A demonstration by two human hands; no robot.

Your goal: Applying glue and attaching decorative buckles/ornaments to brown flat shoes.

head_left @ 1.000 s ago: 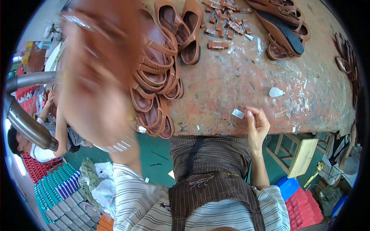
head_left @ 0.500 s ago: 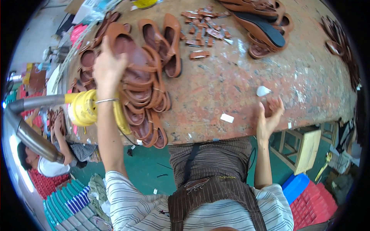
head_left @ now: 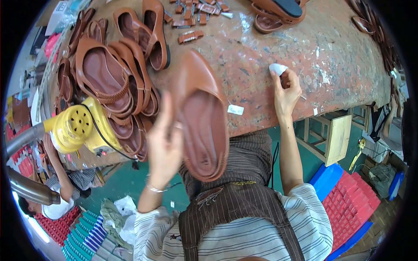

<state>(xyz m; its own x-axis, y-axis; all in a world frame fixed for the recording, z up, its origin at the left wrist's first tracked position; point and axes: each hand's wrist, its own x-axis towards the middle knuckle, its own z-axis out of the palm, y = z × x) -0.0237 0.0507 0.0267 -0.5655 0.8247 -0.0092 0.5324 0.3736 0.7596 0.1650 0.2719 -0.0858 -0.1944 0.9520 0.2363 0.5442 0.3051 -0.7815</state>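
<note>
One brown shoe (head_left: 202,130) is held by the left hand (head_left: 163,148) in the head view, at its left side; the hand is blurred and its thumb stands up, away from the shoe. The toe is pointing to the far side, and the heel reaches past the near edge of the table (head_left: 339,89), over the apron (head_left: 244,156). The right hand (head_left: 287,93) is pinching a small white object (head_left: 278,68) above the table; its full form is hidden by the fingers. Between the two hands the worn tabletop gives room, with one white label (head_left: 235,109) just right of the shoe. To the left the room is narrower: many brown sandals (head_left: 104,74) lie there overlapped, so I cannot count them, and one yellow machine (head_left: 72,130) is near them. Two pointed shoes (head_left: 150,32) lie side by side farther away. One bow piece (head_left: 190,37) lies apart from its pile; at far right, at least two shoes (head_left: 278,15) are stacked.
</note>
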